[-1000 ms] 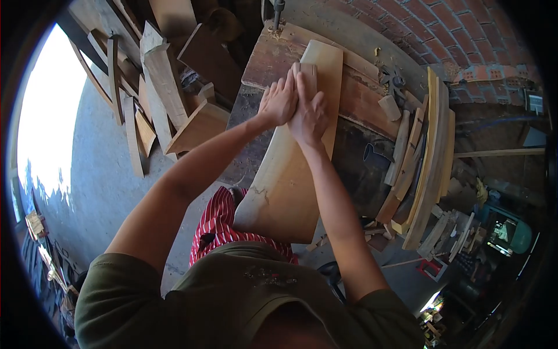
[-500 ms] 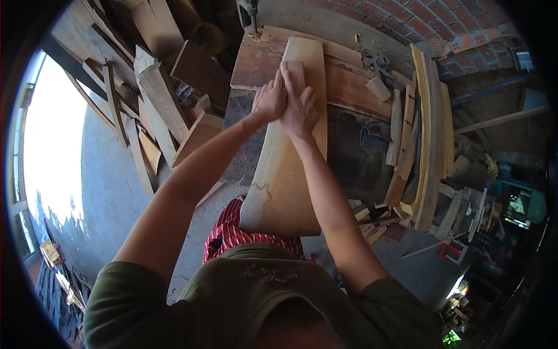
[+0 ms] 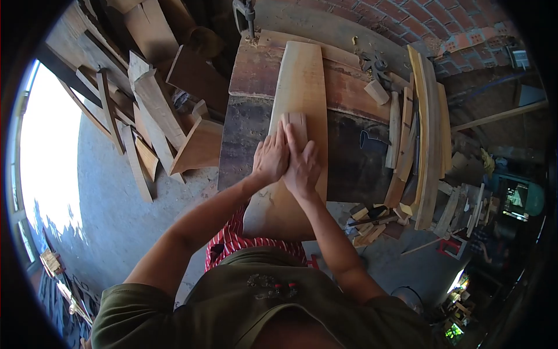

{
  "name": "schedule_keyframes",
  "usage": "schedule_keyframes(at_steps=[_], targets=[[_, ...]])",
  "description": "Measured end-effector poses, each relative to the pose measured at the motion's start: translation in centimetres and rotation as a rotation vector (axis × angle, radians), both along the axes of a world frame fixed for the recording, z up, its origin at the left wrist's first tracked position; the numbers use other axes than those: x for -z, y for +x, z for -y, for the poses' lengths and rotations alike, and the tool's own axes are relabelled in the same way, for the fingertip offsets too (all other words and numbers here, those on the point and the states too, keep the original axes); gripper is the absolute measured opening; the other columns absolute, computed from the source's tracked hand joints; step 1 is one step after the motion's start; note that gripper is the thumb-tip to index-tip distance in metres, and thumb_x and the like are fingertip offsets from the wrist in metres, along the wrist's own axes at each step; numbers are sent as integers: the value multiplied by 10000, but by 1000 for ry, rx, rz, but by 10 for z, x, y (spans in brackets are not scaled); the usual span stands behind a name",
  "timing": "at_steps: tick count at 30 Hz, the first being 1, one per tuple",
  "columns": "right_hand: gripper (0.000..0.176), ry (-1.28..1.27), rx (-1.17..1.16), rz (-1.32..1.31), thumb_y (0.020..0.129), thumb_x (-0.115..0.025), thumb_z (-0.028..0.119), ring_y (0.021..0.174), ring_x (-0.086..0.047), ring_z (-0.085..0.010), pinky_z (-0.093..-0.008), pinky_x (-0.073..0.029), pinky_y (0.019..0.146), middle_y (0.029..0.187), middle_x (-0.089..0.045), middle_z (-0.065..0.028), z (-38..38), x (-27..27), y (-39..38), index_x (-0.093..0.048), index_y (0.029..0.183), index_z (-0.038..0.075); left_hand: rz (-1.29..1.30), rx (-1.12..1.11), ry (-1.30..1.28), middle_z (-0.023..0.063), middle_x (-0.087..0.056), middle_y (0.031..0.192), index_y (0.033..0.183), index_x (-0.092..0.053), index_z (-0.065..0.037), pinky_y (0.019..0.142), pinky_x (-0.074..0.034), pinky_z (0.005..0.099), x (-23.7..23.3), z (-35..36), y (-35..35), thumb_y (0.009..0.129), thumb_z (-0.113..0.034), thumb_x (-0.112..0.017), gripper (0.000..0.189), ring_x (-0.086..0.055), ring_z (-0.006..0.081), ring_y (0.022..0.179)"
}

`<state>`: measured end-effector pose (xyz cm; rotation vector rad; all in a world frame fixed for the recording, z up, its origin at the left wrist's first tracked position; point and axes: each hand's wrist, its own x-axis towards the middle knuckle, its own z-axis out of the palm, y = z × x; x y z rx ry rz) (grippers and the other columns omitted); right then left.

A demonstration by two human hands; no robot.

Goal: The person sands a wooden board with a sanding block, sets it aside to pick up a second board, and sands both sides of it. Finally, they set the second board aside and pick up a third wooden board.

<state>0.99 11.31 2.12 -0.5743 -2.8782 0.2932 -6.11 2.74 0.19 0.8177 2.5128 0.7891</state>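
A long, pale wooden board (image 3: 299, 81) lies lengthwise on the workbench, its near end against my body. Flat on its face rests a small wooden block (image 3: 295, 121), its front end showing beyond my fingertips. My right hand (image 3: 303, 166) grips the block from above, index finger stretched forward along it and the other fingers curled. My left hand (image 3: 271, 158) presses close beside it, fingers on the block's left side and rear. Most of the block is hidden under both hands.
The dark bench top (image 3: 247, 142) extends on both sides of the board. A clamp (image 3: 250, 23) stands at the far left corner. Long wooden strips (image 3: 429, 134) lie along the right side. Planks and offcuts (image 3: 160, 99) lean in a pile at left, near a brick wall (image 3: 407, 23).
Both hands have drawn the block along the board toward my body, from near the far end to about the middle. My elbows are more bent.
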Motion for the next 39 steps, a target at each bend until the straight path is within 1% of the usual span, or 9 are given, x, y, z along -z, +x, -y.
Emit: schedule_keyframes(at_steps=[8,12,14,18,21,24,28,34,39], targets=[[674,-81,81,25,876,-600,367,1007,-547,-440,-494,-528,767,1075,-482,-229,-114,5,-174,-265,1461,405,-3,-6,30,221,-505,1355,1425,-277,-9,1038,-345,504,8,-127,-187,959,-401,-314,611,-477,377,1263],[689,-96,93,35,870,-592,404,1058,-526,-453,-515,-514,808,1115,-468,-237,-121,13,-171,-244,1465,416,198,-22,94,216,-493,1369,1363,-342,-52,1046,-321,545,25,-140,-204,963,-407,-312,535,-455,391,1285],[682,-94,84,34,870,-587,409,1045,-532,-446,-509,-510,825,1121,-468,-233,-106,14,-160,-252,1464,427,158,-17,43,225,-475,1383,1433,-265,-67,1042,-330,531,1,-116,-172,968,-388,-304,567,-460,389,1279],[641,62,80,-66,848,-623,314,883,-539,-363,-474,-489,680,943,-469,-179,-31,18,-52,-388,1444,349,42,-7,4,230,-454,1388,1528,-58,-66,1021,-352,479,-4,-40,-60,952,-325,-328,686,-462,373,1271],[783,-164,-2,49,795,-671,206,907,-516,-381,-463,-495,671,978,-448,-194,37,-3,48,-317,1487,304,27,68,-28,241,-400,1413,1505,-50,20,967,-381,451,-4,41,41,913,-258,-438,761,-496,367,1167],[832,-196,-89,134,781,-684,213,887,-498,-361,-451,-497,698,966,-435,-184,86,-11,125,-284,1507,294,58,128,-43,259,-275,1496,1504,-63,25,996,-373,444,15,105,115,904,-258,-463,774,-429,369,1266],[815,-262,-128,122,794,-676,203,861,-499,-350,-450,-495,686,940,-440,-172,98,-9,144,-289,1506,294,127,153,-150,268,-251,1510,1500,-57,41,1018,-359,442,-18,118,135,900,-261,-458,782,-395,363,1308],[773,-131,-92,-4,809,-657,195,856,-530,-348,-427,-513,596,919,-452,-167,42,-5,42,-314,1490,322,172,-24,-21,236,-419,1375,1492,-23,66,979,-374,445,2,52,41,922,-277,-429,779,-484,354,1181],[652,-80,-29,-99,845,-623,230,876,-581,-377,-456,-522,604,972,-508,-189,-32,6,-93,-375,1440,328,74,-64,-25,202,-453,1381,1525,-46,-45,998,-353,480,5,-33,-98,976,-371,-338,702,-475,358,1229]])
